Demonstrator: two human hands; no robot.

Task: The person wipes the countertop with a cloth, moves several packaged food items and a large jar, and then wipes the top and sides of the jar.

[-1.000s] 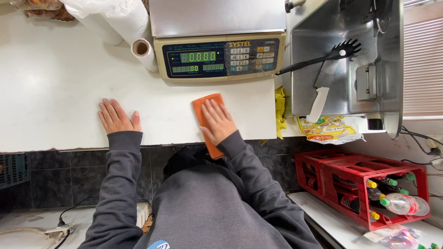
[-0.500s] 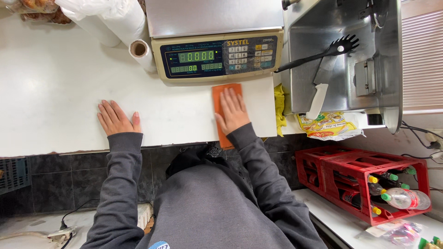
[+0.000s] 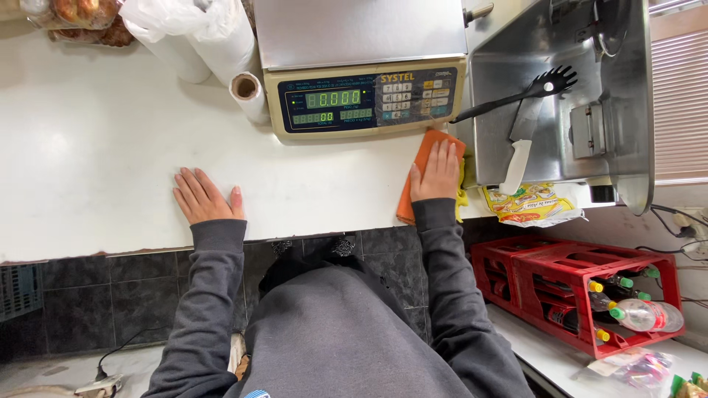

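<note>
My right hand presses flat on an orange cloth that lies on the white counter, just below the right front corner of a digital scale. The fingers are spread over the cloth and point toward the scale. My left hand rests palm down on the bare counter near its front edge, fingers apart, holding nothing. Both arms wear grey sleeves.
A steel slicer machine stands right of the cloth, with a black slotted spoon and a white-handled knife on it. Plastic bag rolls stand left of the scale. A yellow packet lies at the counter's right end. A red bottle crate sits below.
My right hand has slid the orange cloth to the right and away from me, toward the scale's right corner. My left hand has stayed flat in place.
</note>
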